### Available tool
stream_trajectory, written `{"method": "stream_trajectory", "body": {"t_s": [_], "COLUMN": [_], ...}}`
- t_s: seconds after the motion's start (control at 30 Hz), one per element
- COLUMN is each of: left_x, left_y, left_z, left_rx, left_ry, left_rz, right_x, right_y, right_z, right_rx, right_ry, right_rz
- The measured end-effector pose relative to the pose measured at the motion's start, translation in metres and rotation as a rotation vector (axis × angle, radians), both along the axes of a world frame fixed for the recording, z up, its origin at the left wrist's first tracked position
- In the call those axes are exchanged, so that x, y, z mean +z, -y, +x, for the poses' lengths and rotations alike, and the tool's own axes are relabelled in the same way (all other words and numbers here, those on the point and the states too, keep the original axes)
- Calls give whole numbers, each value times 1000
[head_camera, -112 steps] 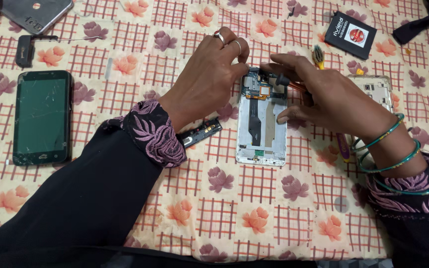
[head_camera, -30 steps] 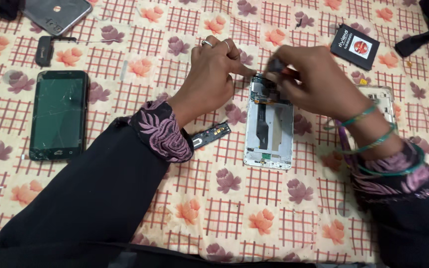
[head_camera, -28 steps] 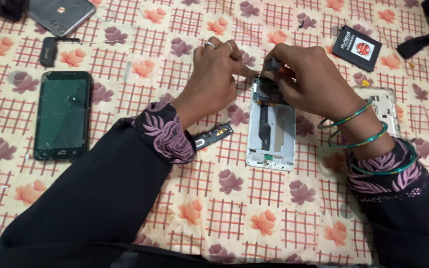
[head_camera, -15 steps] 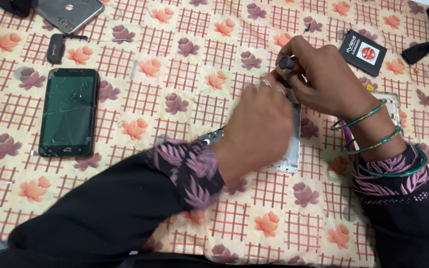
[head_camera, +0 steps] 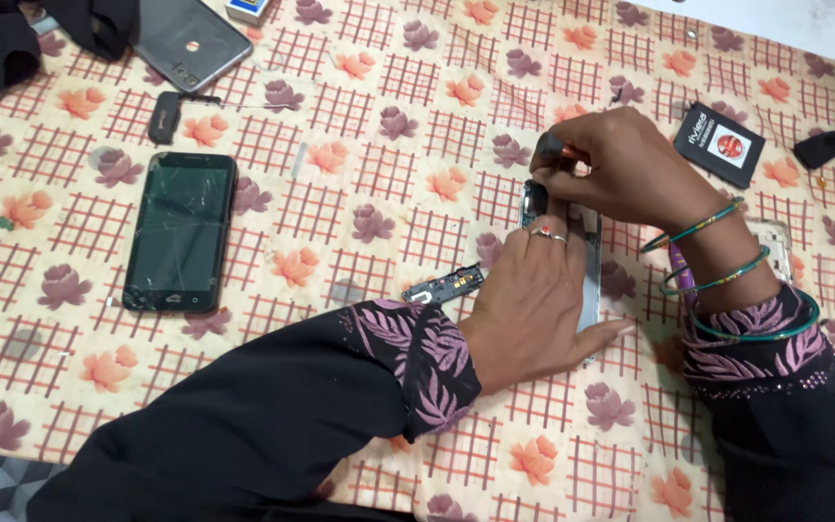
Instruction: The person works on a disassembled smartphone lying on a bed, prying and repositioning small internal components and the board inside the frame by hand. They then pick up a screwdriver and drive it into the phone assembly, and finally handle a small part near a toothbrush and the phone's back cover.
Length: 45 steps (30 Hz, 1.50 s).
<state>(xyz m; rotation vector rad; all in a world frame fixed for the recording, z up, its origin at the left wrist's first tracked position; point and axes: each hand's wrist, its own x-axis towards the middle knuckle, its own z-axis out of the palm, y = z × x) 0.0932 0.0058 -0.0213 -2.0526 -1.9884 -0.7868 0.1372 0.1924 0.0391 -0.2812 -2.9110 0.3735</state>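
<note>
The left hand [head_camera: 538,295] lies flat on the opened phone [head_camera: 587,280]; the right hand [head_camera: 620,164] pinches a small part above it. A cracked black phone [head_camera: 179,230], circuit strip [head_camera: 446,285] and battery [head_camera: 719,143] lie around on the flowered cloth [head_camera: 359,126].

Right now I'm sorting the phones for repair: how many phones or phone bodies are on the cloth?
3: a cracked black phone at left, a grey phone back at the top edge, and the opened phone under the left hand. Sleeves may hide more.

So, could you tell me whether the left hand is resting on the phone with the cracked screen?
No, the left hand lies flat on the opened phone, while the cracked phone lies apart, untouched.
</note>
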Motion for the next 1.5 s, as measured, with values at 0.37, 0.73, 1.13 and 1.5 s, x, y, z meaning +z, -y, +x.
{"method": "stream_trajectory", "body": {"t_s": [0.37, 0.73, 1.13, 1.5], "left_x": [-4, -5, -6, -7], "left_y": [-6, -11, -4, -9], "left_z": [5, 10, 8, 7], "left_rx": [3, -21, -24, 98], "left_ry": [18, -61, 83, -81], "left_rz": [-98, -214, -25, 28], "right_x": [-6, 1, 0, 47], "right_y": [1, 18, 18, 16], "right_z": [0, -1, 3, 27], "right_rx": [51, -26, -78, -274], "right_ry": [8, 45, 59, -82], "right_rz": [-5, 184, 219, -464]}}
